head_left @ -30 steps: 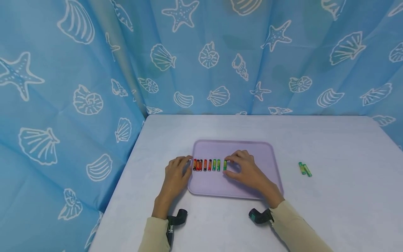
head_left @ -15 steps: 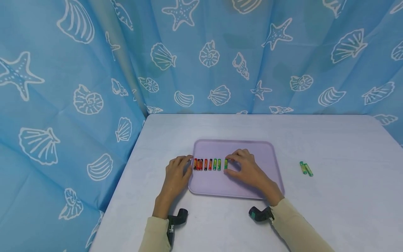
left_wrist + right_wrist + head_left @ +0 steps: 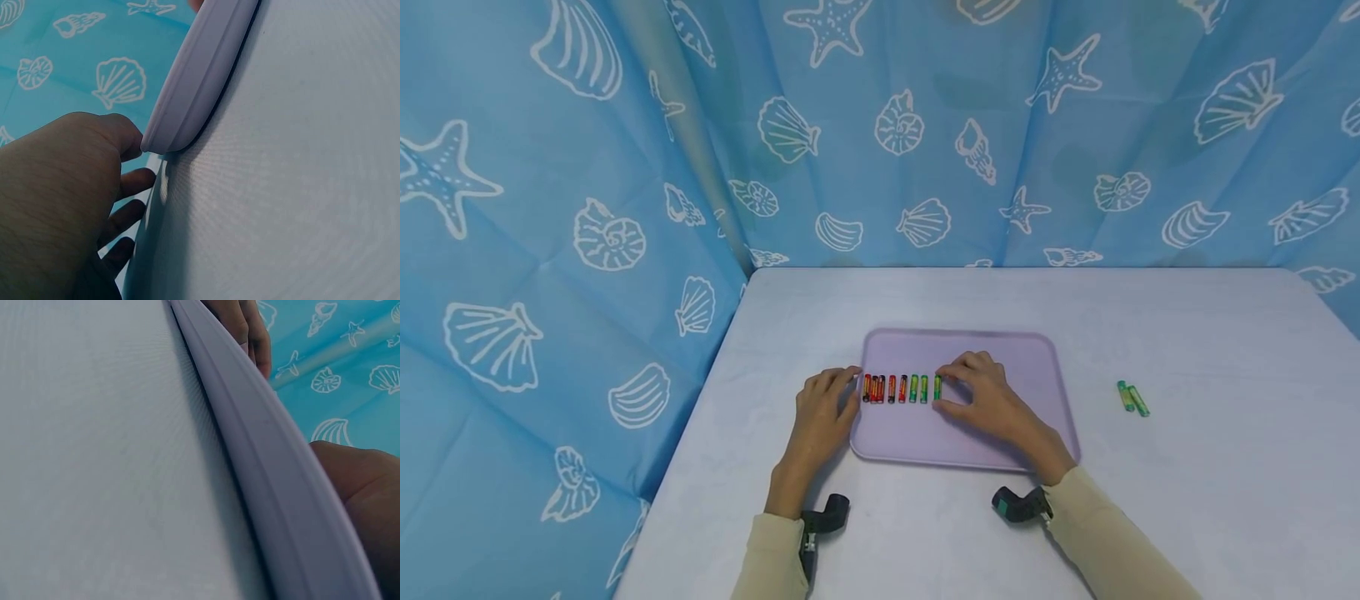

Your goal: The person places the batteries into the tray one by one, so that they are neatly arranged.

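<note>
On the lavender tray [image 3: 985,442] lies a row of small cylindrical batteries, red-and-black ones [image 3: 892,389] on the left, then two green ones [image 3: 923,389]. My right hand [image 3: 985,400] pinches another green battery [image 3: 937,388] end to end between thumb and index finger, a small gap to the right of the row. At the tray's left edge is my left hand [image 3: 823,417], its fingers loosely bent beside the leftmost red battery. In the left wrist view the left thumb [image 3: 128,134] is right at the tray's rim. The tray's wall hides the batteries in both wrist views.
Two more green batteries [image 3: 1132,398] lie side by side on the white tabletop [image 3: 1210,467], right of the tray. A blue curtain [image 3: 925,167] with shell patterns hangs behind the table and along its left side. Black camera mounts [image 3: 827,514] sit on both wrists.
My right hand has shifted the pinched green battery slightly left, so its gap to the row is a little smaller. The left hand keeps its place, and the head view has tilted slightly.
</note>
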The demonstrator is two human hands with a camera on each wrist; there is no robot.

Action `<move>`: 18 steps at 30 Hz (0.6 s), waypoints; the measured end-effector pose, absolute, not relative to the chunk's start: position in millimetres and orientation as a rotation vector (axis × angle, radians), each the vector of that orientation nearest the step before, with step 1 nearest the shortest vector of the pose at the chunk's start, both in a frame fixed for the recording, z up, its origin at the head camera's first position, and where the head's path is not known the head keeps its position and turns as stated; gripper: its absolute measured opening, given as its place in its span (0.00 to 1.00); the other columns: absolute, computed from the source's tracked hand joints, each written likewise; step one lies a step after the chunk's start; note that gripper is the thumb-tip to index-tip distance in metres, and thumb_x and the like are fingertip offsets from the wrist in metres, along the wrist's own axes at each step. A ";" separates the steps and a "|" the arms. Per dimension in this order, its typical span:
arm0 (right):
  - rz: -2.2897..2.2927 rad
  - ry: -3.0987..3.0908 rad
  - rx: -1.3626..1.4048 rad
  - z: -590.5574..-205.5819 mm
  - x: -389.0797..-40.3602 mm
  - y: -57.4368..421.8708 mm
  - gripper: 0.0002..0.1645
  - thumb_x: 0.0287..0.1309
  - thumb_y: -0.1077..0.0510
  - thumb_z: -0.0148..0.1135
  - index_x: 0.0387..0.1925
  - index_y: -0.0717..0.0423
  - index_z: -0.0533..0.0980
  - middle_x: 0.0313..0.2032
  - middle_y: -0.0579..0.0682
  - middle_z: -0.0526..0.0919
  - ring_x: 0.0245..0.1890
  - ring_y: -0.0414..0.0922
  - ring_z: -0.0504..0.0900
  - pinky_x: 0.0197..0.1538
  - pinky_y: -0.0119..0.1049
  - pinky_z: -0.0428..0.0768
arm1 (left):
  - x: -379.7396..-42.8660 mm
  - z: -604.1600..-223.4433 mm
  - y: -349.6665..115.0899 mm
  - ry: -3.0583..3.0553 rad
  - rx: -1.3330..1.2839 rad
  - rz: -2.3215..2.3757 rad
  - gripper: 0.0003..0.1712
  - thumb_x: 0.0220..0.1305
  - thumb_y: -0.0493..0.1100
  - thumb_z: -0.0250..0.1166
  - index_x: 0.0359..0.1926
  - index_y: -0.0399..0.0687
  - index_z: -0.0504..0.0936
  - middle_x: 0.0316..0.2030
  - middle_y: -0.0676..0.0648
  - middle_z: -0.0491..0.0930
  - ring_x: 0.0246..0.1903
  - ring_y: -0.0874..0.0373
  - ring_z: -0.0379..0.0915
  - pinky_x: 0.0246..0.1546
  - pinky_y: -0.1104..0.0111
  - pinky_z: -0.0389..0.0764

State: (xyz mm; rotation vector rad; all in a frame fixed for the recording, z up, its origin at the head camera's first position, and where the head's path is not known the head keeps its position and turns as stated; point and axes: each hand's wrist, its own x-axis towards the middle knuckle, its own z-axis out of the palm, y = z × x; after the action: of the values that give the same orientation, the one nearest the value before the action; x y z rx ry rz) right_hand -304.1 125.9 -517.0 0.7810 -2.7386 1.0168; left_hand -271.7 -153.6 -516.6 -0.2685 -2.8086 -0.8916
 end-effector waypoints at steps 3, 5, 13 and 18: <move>1.012 -2.753 0.775 -517.2 -304.8 125.9 0.26 0.53 0.51 0.76 0.52 0.56 0.82 0.45 0.47 0.76 0.50 0.49 0.69 0.55 0.53 0.63 | -272.1 -516.8 -153.9 -2.810 -0.272 -0.889 0.22 0.73 0.45 0.58 0.66 0.52 0.75 0.60 0.45 0.74 0.63 0.44 0.62 0.64 0.46 0.59; 1.016 -2.756 0.770 -517.5 -304.9 126.7 0.26 0.53 0.51 0.76 0.53 0.56 0.82 0.44 0.47 0.76 0.50 0.50 0.69 0.54 0.52 0.62 | -272.6 -516.9 -153.5 -2.808 -0.275 -0.885 0.22 0.73 0.45 0.58 0.65 0.52 0.75 0.59 0.45 0.74 0.63 0.44 0.62 0.64 0.46 0.60; 1.055 -2.749 0.767 -516.3 -304.1 127.6 0.26 0.53 0.51 0.75 0.53 0.55 0.81 0.44 0.47 0.76 0.51 0.50 0.69 0.54 0.52 0.61 | -272.9 -515.9 -152.3 -2.807 -0.274 -0.894 0.22 0.73 0.45 0.59 0.65 0.53 0.76 0.60 0.45 0.74 0.63 0.45 0.62 0.64 0.46 0.59; 1.053 -2.756 0.777 -516.0 -304.1 128.2 0.29 0.53 0.51 0.76 0.56 0.55 0.80 0.43 0.46 0.76 0.51 0.49 0.68 0.55 0.52 0.61 | -271.8 -516.0 -153.1 -2.803 -0.273 -0.907 0.22 0.73 0.45 0.58 0.65 0.52 0.76 0.60 0.45 0.74 0.63 0.44 0.62 0.64 0.46 0.60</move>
State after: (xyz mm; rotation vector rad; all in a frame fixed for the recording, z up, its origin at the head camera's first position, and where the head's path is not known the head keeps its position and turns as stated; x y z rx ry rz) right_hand -304.1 128.2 -516.0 0.7767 -2.7562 1.0532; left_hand -271.8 -153.1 -516.0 -0.2733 -2.8028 -0.9067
